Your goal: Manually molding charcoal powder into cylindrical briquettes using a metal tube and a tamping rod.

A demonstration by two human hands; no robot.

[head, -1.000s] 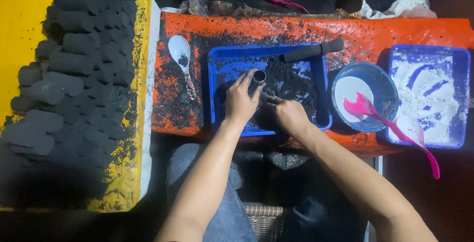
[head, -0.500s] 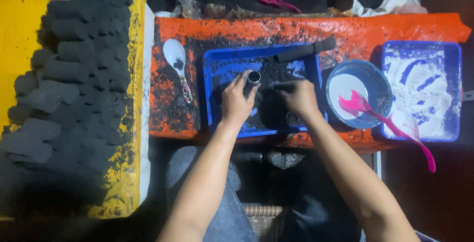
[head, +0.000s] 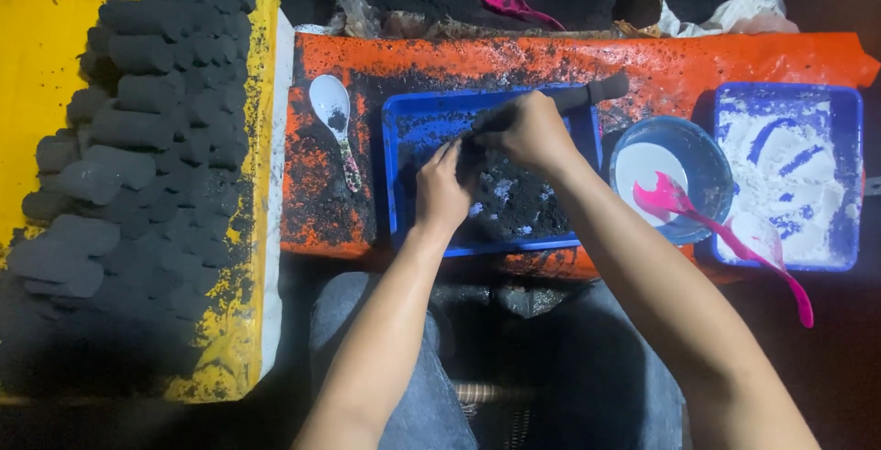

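A blue tray [head: 395,184] holding black powder [head: 518,200] lies on an orange sheet [head: 459,55] in front of me. My left hand [head: 440,191] is inside the tray with its fingers closed round a small metal tube, which is almost entirely hidden. My right hand [head: 530,129] is just above and to the right of it, gripping a dark rod [head: 601,90]. The rod's far end sticks out over the tray's back right corner. Its near end points down at the left fingers, and the two hands touch.
Several black pressed cylinders [head: 138,138] are stacked on a yellow board [head: 37,46] at the left. A white spoon [head: 335,106] lies left of the tray. To the right are a blue bowl [head: 716,152] with white paste, a pink spoon [head: 697,216] and a blue tray of white powder [head: 789,170].
My right hand left the powder, went up to the tray's back and took hold of the dark rod, bringing its end to the tube. My left hand stayed on the tube.
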